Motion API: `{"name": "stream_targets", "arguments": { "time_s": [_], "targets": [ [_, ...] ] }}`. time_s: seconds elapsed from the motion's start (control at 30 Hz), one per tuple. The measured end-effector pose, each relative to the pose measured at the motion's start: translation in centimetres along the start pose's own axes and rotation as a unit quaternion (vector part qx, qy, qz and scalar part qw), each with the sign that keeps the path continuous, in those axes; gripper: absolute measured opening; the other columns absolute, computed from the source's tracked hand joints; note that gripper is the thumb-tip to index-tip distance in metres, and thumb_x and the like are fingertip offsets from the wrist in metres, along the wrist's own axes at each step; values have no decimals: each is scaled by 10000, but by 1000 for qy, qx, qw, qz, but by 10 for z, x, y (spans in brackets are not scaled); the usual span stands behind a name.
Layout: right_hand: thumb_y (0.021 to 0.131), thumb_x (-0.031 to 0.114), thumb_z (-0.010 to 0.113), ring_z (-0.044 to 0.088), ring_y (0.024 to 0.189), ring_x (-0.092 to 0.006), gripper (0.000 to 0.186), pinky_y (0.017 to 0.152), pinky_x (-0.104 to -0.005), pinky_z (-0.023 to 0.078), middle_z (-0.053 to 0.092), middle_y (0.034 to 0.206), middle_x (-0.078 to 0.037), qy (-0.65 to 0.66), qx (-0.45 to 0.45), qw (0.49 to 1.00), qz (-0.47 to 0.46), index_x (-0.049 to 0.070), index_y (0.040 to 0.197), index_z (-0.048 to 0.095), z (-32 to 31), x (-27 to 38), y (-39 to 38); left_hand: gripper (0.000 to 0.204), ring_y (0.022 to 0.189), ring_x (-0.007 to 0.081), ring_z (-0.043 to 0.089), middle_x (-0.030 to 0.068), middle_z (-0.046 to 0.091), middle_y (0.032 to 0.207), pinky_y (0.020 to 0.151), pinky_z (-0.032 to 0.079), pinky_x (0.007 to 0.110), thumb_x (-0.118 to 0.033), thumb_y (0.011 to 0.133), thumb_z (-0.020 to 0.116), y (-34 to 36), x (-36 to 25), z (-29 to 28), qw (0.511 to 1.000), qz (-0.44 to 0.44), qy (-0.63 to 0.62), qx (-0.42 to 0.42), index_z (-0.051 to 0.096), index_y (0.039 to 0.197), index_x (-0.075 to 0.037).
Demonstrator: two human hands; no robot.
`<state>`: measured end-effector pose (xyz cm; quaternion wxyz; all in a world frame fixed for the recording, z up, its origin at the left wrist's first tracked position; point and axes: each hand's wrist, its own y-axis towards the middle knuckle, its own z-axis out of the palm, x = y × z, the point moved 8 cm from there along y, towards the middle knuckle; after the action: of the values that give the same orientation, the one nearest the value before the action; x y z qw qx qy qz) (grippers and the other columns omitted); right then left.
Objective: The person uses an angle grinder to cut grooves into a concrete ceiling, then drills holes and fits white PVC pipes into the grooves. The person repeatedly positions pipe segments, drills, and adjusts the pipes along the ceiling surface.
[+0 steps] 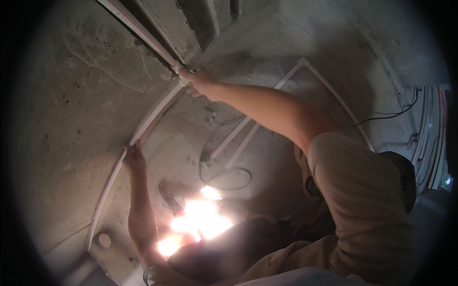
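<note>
A white plastic pipe [157, 107] runs along the rough concrete wall to a pale fitting [182, 81] at the upper middle. My right hand [199, 81] is closed on that fitting, where the pipe meets another white pipe [136, 26] with a red stripe, which lies in a groove running up to the top left. Lower on the left, my left hand [135, 155] grips the long pipe, its fingers wrapped against the wall side. My right forearm crosses over part of a bent pipe assembly on the floor.
A bent white pipe [334, 93] and a looped dark cable [238, 186] lie on the concrete floor [272, 190]. A very bright light [202, 217] glares low in the middle. More pipes and wires [424, 133] stand at the right. A round opening [105, 240] shows at lower left.
</note>
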<state>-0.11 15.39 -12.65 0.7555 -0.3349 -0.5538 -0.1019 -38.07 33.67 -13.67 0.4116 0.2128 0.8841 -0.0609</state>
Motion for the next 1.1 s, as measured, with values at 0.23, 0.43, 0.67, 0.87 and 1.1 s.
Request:
{"name": "stream_targets", "arguments": {
  "time_s": [0.23,0.43,0.67,0.87,1.1],
  "targets": [
    [956,438,759,720,984,-298,746,680,-362,692,581,1273,-240,232,-111,966,-31,-68,1377,408,25,-23,19,226,932,191,707,115,746,962,885,573,307,-146,1087,599,-13,-5,8,925,-219,-298,89,645,1043,72],
    [976,376,743,714,995,-316,695,719,-422,707,547,1297,-260,277,-158,947,-44,-74,1365,385,29,-22,9,94,988,317,702,173,714,1039,796,580,453,-94,996,680,-47,-220,20,940,213,256,73,662,1031,-9],
    [990,343,734,727,976,-319,702,714,-416,697,523,1325,-285,301,-137,944,-13,-78,1397,348,29,-21,10,334,1253,287,623,30,642,1363,1077,492,545,-383,979,699,-14,-424,72,609,585,491,-214,735,1237,-174],
    [998,292,728,722,1041,-322,729,805,-453,688,511,1342,-277,354,-49,934,19,-84,1450,296,32,-21,13,334,1247,242,627,18,652,1270,1085,484,552,-399,961,721,26,-459,83,568,573,496,-321,742,1184,-152],
    [1023,202,686,660,1188,-335,600,1063,-553,577,497,1352,-209,342,148,927,-34,-66,1440,349,16,-31,24,381,1300,278,579,96,612,1296,1059,469,521,-417,1022,665,41,-444,82,606,620,394,-304,730,1150,-65]
  ]
}}
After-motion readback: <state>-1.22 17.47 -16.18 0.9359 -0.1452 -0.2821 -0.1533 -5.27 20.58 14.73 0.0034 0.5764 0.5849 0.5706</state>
